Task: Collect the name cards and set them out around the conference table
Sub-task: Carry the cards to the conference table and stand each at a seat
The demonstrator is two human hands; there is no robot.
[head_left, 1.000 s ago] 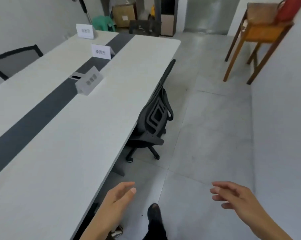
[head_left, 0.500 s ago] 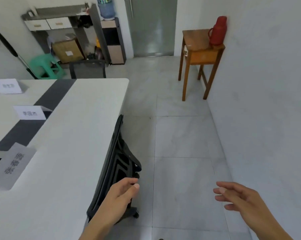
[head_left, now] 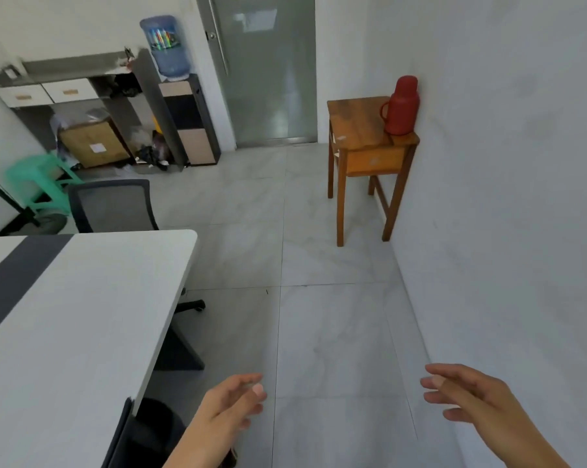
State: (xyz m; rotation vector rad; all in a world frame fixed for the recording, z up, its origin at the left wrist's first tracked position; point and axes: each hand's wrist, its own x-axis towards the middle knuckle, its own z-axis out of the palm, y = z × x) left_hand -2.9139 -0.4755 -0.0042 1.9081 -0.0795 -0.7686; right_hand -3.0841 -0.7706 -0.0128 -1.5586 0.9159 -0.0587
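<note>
The white conference table, with a dark strip down its middle, fills the left side; I see its far end and right edge. No name card is in view. My left hand hangs empty with loosely spread fingers just right of the table's edge, over the floor. My right hand is also empty and open, near the right wall.
A black office chair stands at the table's far end, another chair back at the near edge. A wooden side table with a red thermos stands against the right wall. Shelves, boxes, a water dispenser and a glass door lie ahead.
The view has moved forward along the table and turned right. The three name cards have left the frame on the left. Both hands stay empty and open.
</note>
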